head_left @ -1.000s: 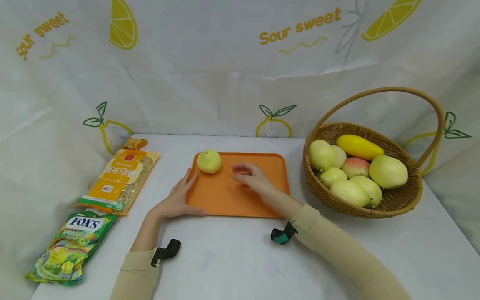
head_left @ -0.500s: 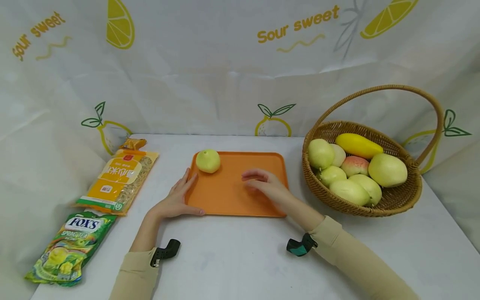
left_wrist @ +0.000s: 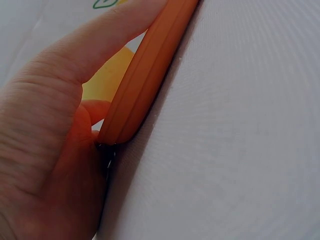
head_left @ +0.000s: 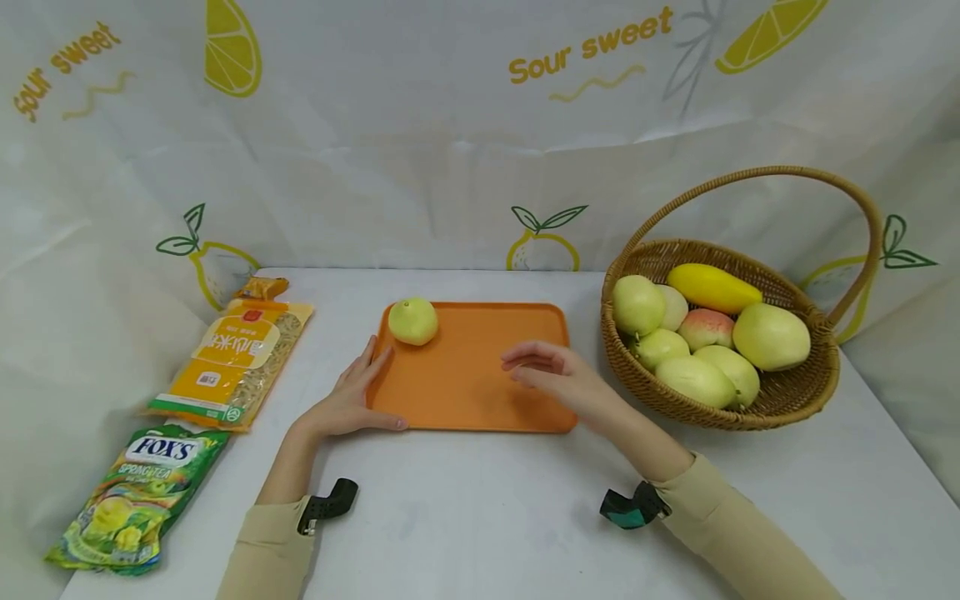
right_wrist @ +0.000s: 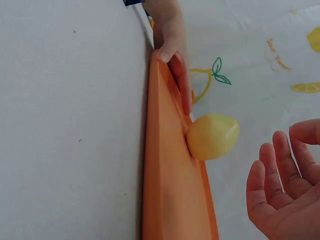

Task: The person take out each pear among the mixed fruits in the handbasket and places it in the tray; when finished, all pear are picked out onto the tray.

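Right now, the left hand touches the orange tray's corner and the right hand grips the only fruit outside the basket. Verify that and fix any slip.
One slip: the right hand grips nothing; the right wrist view shows it apart from the fruit, which sits on the orange tray. The left hand does touch its corner.

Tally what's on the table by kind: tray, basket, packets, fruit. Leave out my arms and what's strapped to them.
Tray: 1
Basket: 1
Packets: 3
Fruit: 9 in view (1 on the tray, 8 in the basket)
Total: 14
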{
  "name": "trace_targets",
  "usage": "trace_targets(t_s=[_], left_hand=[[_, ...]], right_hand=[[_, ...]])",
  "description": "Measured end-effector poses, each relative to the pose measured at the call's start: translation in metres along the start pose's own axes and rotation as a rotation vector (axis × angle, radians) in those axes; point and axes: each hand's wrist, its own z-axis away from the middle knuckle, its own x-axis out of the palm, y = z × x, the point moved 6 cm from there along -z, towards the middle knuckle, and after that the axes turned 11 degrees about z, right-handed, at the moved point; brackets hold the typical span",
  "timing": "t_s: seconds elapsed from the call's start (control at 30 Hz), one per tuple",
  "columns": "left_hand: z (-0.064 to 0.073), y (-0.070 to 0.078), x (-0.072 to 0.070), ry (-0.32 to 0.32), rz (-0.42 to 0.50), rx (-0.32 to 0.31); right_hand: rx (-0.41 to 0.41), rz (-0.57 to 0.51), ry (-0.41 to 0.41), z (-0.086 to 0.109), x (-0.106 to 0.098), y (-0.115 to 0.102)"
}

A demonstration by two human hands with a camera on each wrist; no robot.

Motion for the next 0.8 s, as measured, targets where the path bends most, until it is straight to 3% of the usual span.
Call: trace_targets(t_s=[0.4,0.8], left_hand=[[0.000,0.001,0.000,-0.002,-0.002,0.002],[0.001,0.001,0.000,-0.002,-0.009,0.012]], right_hand=[[-0.080,0.036,0.005,0.030,-0.031,-0.031],[-0.014,0.281,0.036,0.051,-0.092,-0.051]])
